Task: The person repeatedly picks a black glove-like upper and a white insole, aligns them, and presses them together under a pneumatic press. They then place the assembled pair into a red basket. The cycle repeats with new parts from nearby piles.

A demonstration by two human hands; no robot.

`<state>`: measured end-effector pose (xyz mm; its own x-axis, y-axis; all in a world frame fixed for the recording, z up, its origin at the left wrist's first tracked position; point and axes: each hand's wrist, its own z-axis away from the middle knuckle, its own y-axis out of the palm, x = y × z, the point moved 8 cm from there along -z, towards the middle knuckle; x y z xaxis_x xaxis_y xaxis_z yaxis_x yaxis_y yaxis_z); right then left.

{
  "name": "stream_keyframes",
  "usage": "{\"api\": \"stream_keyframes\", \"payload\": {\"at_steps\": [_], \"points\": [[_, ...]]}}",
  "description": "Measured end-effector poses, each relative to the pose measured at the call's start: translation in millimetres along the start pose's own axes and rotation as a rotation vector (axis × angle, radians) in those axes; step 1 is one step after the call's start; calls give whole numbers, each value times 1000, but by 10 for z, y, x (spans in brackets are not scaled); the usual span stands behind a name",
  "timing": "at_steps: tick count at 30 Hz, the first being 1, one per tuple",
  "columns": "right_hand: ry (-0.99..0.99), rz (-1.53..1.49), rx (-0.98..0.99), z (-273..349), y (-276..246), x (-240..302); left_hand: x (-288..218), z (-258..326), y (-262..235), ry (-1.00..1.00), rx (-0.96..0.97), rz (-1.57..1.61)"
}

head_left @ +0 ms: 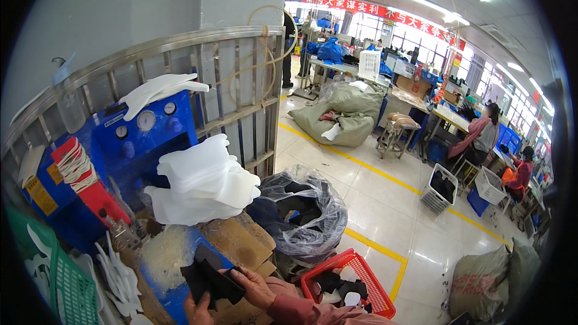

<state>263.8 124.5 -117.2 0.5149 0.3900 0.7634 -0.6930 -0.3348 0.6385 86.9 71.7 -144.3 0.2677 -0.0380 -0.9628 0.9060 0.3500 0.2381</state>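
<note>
Both hands are at the lower edge, over a blue and brown work surface. My right hand (pixel 256 287) has its fingers closed on a dark, limp piece of black fabric (pixel 211 274). Pressed against the lower edge of the same piece is my left hand (pixel 198 312), thumb on top and fingers mostly hidden below. The fabric is bent, with one flap standing up; its exact kind does not show. Beyond it rises a stack of white hand-shaped forms (pixel 205 180). Pale crumbs (pixel 165 256) lie on the blue surface to its left.
A blue machine with gauges (pixel 146 121) stands against a metal railing (pixel 241 108). On the left is a green basket (pixel 75 283) near loose white forms (pixel 117 277). A lined bin (pixel 298 216) and a red basket (pixel 373 289) hold dark pieces. People sit working at right.
</note>
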Motion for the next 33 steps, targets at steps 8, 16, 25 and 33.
{"api": "stream_keyframes", "payload": {"at_steps": [8, 16, 25, 33], "points": [[19, -317, -193, -260, -641, -293, -965, 59, -653, 301, -392, -553], [-264, 383, -457, 95, -862, 500, -1680, 322, 164, 655, -179, -730], [192, 81, 148, 283, 608, 102, -1562, 352, 458, 656, -59, -951], [210, 9, 96, -133, 328, -333, -1433, 412, 479, 574, 76, -896]]}}
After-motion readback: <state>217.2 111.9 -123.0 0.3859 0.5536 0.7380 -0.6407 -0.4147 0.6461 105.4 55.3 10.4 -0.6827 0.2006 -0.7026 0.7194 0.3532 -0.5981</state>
